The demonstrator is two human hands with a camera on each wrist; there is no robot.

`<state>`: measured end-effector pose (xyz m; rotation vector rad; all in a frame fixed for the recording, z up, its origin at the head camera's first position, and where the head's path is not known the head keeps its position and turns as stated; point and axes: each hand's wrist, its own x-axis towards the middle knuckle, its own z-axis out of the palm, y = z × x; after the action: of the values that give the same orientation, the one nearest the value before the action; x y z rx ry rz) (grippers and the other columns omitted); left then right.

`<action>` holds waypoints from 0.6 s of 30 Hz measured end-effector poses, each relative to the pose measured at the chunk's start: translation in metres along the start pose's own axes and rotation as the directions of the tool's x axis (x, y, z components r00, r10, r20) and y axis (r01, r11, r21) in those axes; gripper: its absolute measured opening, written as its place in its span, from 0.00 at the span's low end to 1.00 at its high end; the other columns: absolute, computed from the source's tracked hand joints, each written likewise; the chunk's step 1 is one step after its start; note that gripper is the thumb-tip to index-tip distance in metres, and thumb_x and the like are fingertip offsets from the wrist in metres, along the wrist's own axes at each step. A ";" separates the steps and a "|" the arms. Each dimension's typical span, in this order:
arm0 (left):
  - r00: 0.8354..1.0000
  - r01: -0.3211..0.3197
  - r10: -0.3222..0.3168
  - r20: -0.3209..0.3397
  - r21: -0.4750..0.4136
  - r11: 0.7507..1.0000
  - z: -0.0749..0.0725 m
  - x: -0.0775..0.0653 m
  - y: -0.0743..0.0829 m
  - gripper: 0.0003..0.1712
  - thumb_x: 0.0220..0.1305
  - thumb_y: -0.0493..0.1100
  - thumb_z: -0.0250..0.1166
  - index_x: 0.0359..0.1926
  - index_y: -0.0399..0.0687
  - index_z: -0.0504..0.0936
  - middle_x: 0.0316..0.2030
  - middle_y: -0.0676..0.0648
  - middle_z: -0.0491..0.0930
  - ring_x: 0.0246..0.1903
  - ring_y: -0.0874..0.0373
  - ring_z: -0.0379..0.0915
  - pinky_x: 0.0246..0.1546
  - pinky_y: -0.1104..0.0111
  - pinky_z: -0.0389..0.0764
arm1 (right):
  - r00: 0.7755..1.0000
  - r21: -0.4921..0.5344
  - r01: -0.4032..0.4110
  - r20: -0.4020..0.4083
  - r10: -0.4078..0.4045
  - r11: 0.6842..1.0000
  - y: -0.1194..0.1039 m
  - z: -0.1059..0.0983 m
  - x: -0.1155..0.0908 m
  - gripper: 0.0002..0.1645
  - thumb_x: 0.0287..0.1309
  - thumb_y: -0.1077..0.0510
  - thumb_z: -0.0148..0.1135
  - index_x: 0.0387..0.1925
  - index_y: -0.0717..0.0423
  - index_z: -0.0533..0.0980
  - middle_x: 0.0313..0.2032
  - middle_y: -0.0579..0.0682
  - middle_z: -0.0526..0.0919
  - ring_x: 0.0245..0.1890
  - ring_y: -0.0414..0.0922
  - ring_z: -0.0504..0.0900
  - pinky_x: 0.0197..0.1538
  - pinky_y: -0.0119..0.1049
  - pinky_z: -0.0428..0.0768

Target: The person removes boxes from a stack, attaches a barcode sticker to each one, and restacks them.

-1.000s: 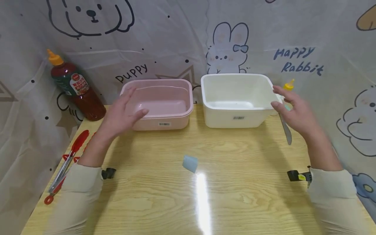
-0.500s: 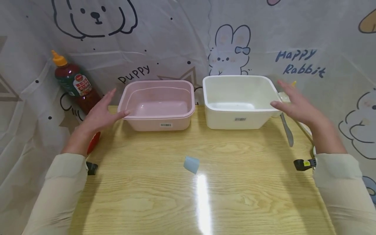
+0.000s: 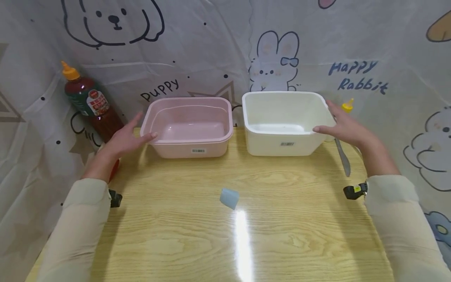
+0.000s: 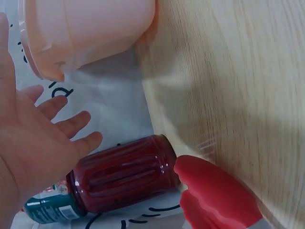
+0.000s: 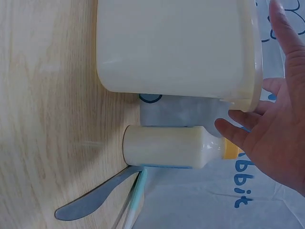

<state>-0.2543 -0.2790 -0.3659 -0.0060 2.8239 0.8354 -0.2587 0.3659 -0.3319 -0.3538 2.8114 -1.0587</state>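
A pink plastic bin (image 3: 197,148) and a white plastic bin (image 3: 267,144) stand side by side at the back of the table. My left hand (image 3: 126,141) is at the pink bin's left end, thumb by the rim and fingers spread; the left wrist view shows a gap between the fingers and the bin (image 4: 95,28). At the white bin's right end my right hand (image 3: 347,124) has its thumb over the front corner of the rim. Its other fingers lie along the outer side, near the rim (image 5: 255,57); whether they touch it I cannot tell.
A sauce bottle (image 3: 93,100) leans at the back left, with red-tipped tongs (image 4: 219,195) in front. Beyond the white bin are a yellow-capped squeeze bottle (image 5: 164,146), a grey knife (image 5: 93,198) and a turquoise stick-like thing (image 5: 136,195). A pale blue piece (image 3: 229,198) lies mid-table.
My left hand has moved left, from over the pink bin to its left end. My right hand has shifted slightly left, its thumb now over the white bin's rim. Both bins stay put.
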 end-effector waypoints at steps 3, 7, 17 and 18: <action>1.000 -0.007 0.008 0.015 -0.027 1.000 0.000 0.002 0.002 0.64 0.59 0.80 0.56 0.80 0.68 0.26 0.80 0.35 0.40 0.76 0.26 0.44 0.67 0.27 0.52 | 1.000 -0.008 -0.011 0.004 0.011 1.000 -0.003 -0.001 0.007 0.62 0.62 0.46 0.70 0.82 0.43 0.38 0.76 0.66 0.56 0.71 0.69 0.61 0.67 0.76 0.58; 0.998 -0.060 0.062 0.031 -0.069 0.996 0.003 0.006 0.006 0.65 0.60 0.76 0.60 0.81 0.65 0.28 0.80 0.36 0.44 0.76 0.30 0.48 0.70 0.30 0.52 | 0.999 -0.009 -0.030 0.013 0.030 1.000 -0.008 -0.003 0.015 0.60 0.64 0.42 0.67 0.81 0.47 0.39 0.70 0.67 0.63 0.65 0.65 0.68 0.65 0.73 0.65; 0.993 -0.108 0.113 0.028 -0.149 0.983 0.009 0.007 0.018 0.64 0.62 0.67 0.68 0.82 0.64 0.32 0.76 0.34 0.56 0.70 0.33 0.60 0.67 0.30 0.60 | 0.977 -0.047 -0.197 0.074 0.200 0.979 0.003 -0.004 0.029 0.69 0.62 0.28 0.61 0.80 0.44 0.25 0.81 0.63 0.35 0.78 0.69 0.42 0.73 0.74 0.45; 0.994 -0.101 0.106 0.028 -0.149 0.984 0.009 0.007 0.018 0.64 0.61 0.67 0.68 0.82 0.65 0.32 0.77 0.34 0.55 0.70 0.32 0.59 0.67 0.30 0.60 | 0.975 -0.055 -0.206 0.078 0.210 0.977 0.005 -0.004 0.030 0.70 0.62 0.27 0.60 0.79 0.43 0.22 0.81 0.61 0.30 0.79 0.70 0.38 0.74 0.73 0.43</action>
<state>-0.2603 -0.2582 -0.3648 0.1336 2.7425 1.0548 -0.2887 0.3639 -0.3330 -0.1014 2.7299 -0.9133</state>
